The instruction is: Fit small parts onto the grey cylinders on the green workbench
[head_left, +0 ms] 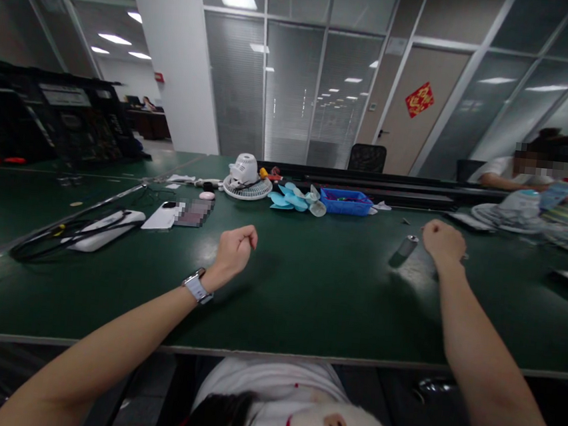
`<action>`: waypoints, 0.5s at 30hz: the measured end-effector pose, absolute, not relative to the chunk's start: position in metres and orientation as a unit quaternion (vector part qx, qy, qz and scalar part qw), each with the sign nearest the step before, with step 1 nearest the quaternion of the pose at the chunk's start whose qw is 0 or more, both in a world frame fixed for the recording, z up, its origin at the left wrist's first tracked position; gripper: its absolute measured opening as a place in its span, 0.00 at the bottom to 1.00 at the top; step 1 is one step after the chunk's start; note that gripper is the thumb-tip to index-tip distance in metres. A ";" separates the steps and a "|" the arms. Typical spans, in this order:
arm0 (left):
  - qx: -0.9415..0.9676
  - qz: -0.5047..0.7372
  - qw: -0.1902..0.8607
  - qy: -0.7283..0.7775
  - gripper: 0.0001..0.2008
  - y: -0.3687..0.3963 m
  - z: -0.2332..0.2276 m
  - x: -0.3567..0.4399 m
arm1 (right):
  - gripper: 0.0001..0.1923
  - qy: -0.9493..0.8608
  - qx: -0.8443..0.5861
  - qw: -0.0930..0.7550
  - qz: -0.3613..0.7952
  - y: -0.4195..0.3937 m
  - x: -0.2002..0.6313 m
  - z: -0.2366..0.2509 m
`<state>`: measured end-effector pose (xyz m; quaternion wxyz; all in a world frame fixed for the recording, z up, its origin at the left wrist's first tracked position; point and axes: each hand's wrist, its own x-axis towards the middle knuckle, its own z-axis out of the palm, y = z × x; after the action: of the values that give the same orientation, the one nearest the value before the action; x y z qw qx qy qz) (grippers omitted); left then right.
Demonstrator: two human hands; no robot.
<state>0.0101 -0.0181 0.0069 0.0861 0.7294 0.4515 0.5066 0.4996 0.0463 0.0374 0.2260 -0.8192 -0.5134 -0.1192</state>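
Observation:
My left hand (pixel 235 252) hovers over the left middle of the green table (pixel 306 295), fingers curled in and a watch (pixel 198 286) on its wrist. What it holds, if anything, is hidden. On the right, my right hand (pixel 444 242) is closed in a fist, its inside also out of sight. Just left of that fist is a small grey cylinder (pixel 403 251) with a shiny metal end, tilted and apart from the fingers. Whether it touches the table I cannot tell.
Along the back lie a white fan part (pixel 244 169), light-blue fan blades (pixel 290 197) and a blue basket (pixel 346 203). At left are a phone (pixel 162 216) and a white device (pixel 106 231) with black cable. Another person (pixel 519 169) sits far right, near more fan parts.

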 end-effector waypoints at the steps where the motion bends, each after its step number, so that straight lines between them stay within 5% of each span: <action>1: 0.731 0.504 0.084 0.453 0.11 -0.018 0.007 0.010 | 0.22 -0.497 -0.825 0.247 -0.109 0.047 0.500 0.037; 5: 0.732 0.497 0.083 0.459 0.11 -0.019 0.007 0.011 | 0.19 -0.490 -0.824 0.280 -0.050 0.051 0.503 0.032; 10: 0.736 0.487 0.082 0.464 0.11 -0.019 0.007 0.011 | 0.31 -0.550 -0.817 0.173 0.014 0.062 0.516 0.021; 15: 0.740 0.484 0.082 0.460 0.11 -0.019 0.007 0.011 | 0.29 -0.542 -0.827 0.150 0.014 0.067 0.524 0.015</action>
<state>0.0109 -0.0193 0.0073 0.0816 0.7399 0.4597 0.4843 0.5239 0.0665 0.0149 0.1499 -0.8266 -0.5423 0.0144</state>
